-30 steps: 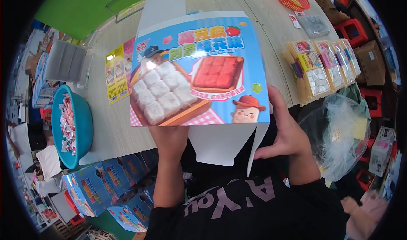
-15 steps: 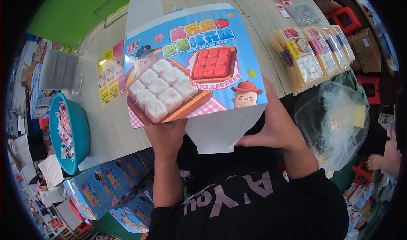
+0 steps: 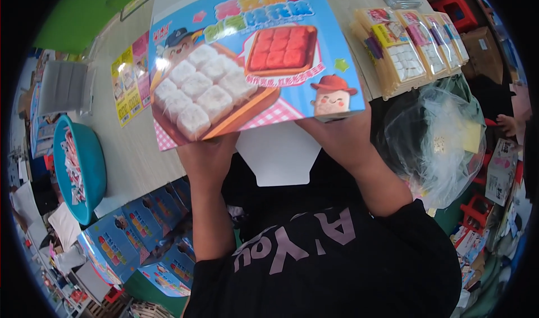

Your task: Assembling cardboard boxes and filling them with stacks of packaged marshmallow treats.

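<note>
Far left first: teal basin [image 3: 90,166] on the table edge, full of small red-and-white packets, with a stack of grey trays [image 3: 66,85] behind it and a yellow leaflet [image 3: 128,85] flat on the wooden tabletop [image 3: 135,149]. Below the table — a pile of flat blue cartons [image 3: 140,234]. My left hand [image 3: 206,156] grips the lower left edge of the big printed carton [image 3: 252,54], fingers curled shut under it. Carton is up in front of my chest, tilted, picture side facing me; a white flap [image 3: 279,155] hangs from its bottom edge between my hands. My right hand [image 3: 339,138] is closed on the lower right corner, thumb side under the panel. Further right — yellow sealed packs [image 3: 415,43] in a row on the table, then a clear plastic bag [image 3: 438,138] just beside my right forearm.
</note>
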`<state>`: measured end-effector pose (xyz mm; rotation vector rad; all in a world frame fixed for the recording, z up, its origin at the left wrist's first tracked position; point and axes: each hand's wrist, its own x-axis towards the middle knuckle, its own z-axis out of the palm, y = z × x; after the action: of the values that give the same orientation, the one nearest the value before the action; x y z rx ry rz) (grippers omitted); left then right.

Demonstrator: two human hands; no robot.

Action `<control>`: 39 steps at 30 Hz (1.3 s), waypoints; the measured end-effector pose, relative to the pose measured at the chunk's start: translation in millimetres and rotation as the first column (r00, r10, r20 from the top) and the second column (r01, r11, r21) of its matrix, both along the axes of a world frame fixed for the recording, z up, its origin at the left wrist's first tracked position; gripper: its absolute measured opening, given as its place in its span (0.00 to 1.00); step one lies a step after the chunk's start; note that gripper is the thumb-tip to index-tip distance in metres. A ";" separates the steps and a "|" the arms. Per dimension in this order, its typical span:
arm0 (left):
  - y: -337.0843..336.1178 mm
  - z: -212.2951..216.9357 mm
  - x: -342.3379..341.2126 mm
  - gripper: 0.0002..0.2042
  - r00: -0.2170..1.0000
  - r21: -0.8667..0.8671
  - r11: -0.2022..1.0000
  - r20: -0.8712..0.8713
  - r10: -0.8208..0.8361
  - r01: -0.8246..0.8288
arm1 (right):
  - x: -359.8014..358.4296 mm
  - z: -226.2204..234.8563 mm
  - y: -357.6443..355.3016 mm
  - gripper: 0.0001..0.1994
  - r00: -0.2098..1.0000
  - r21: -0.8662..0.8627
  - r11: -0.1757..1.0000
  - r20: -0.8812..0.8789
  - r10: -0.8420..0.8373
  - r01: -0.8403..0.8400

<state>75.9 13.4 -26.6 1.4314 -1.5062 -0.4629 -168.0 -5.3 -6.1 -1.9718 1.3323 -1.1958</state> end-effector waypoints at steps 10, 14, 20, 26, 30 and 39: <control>-2.3 6.6 -5.8 0.28 0.999 0.055 0.998 -0.015 -0.031 0.032 | 5.5 -9.4 -5.1 0.32 0.983 -0.056 0.982 0.007 -0.181 0.181; 1.4 2.0 -1.4 0.32 0.998 0.165 0.986 -0.063 -0.005 0.016 | 3.8 -4.9 -6.7 0.35 0.985 -0.135 0.979 -0.063 -0.163 0.153; 0.6 1.8 2.1 0.32 0.995 0.087 0.993 0.038 -0.088 0.084 | -16.0 1.9 -2.5 0.36 0.971 -0.106 0.969 0.065 0.231 -0.224; 1.3 6.5 1.9 0.38 0.978 0.173 0.976 -0.183 -0.101 0.133 | -20.7 2.6 10.2 0.33 0.907 0.139 0.953 0.370 0.203 -0.270; 1.1 -0.5 8.4 0.43 0.980 0.111 0.985 -0.165 -0.115 0.134 | -16.8 5.1 7.2 0.31 0.912 0.132 0.956 0.359 0.200 -0.262; 28.0 -9.6 27.1 0.54 0.967 -0.087 0.996 -0.255 -0.023 0.001 | -21.8 9.9 -0.6 0.28 0.955 -0.008 0.963 0.128 0.269 -0.270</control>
<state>103.1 41.4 -36.3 1.2445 -1.3113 -0.5611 -189.8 -5.9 3.8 -1.9589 0.9662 -1.1588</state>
